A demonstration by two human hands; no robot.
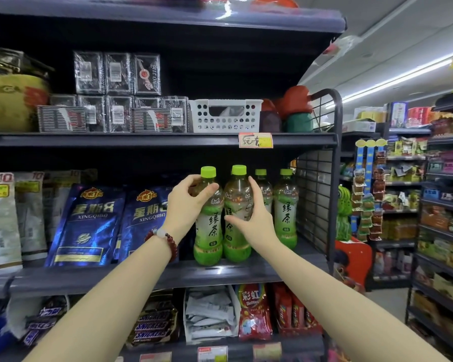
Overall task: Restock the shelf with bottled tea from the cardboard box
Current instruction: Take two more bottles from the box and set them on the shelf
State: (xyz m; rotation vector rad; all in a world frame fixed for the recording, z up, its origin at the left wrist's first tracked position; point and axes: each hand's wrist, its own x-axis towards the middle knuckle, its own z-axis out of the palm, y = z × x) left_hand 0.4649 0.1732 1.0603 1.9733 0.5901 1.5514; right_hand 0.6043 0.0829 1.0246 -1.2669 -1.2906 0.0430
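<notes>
Two green-capped bottles of tea stand side by side at the front of the grey middle shelf (246,274). My left hand (186,205) grips the left bottle (209,231) round its upper body. My right hand (254,215) holds the right bottle (236,199), thumb across its label and fingers behind it. Behind them stand two more tea bottles, one (262,189) mostly hidden and one (286,210) at the right by the wire end panel. The cardboard box is out of view.
Blue snack bags (89,223) fill the shelf left of the bottles. A black wire panel (317,199) closes the shelf's right end. A white basket (225,114) sits on the shelf above. Candy packs lie below. An aisle with more shelves opens to the right.
</notes>
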